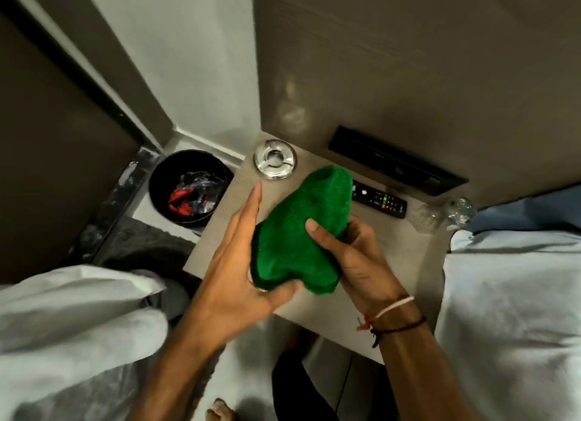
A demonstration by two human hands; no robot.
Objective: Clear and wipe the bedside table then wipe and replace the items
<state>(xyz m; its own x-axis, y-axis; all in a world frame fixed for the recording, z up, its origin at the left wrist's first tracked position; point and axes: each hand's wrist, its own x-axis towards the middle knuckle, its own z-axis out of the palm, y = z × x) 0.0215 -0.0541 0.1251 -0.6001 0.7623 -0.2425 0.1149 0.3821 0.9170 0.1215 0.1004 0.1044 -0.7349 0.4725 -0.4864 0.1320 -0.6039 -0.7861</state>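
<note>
Both my hands hold a bunched green cloth (298, 238) just above the middle of the pale wooden bedside table (393, 257). My right hand (352, 257) grips the cloth with its thumb on top. My left hand (239, 263) cups the cloth's left side, fingers stretched out and thumb under its lower edge. A small pale rim shows under the cloth by my left palm; what it is cannot be told. On the table behind stand a glass ashtray (275, 163) and a black remote (382, 200). A clear plastic bottle (446, 214) lies at the right edge.
A black bin (188, 188) with rubbish stands on the floor left of the table. A black panel (396, 163) is set in the headboard wall. The bed with white sheet (509, 310) lies to the right, and white bedding (78, 326) to the lower left.
</note>
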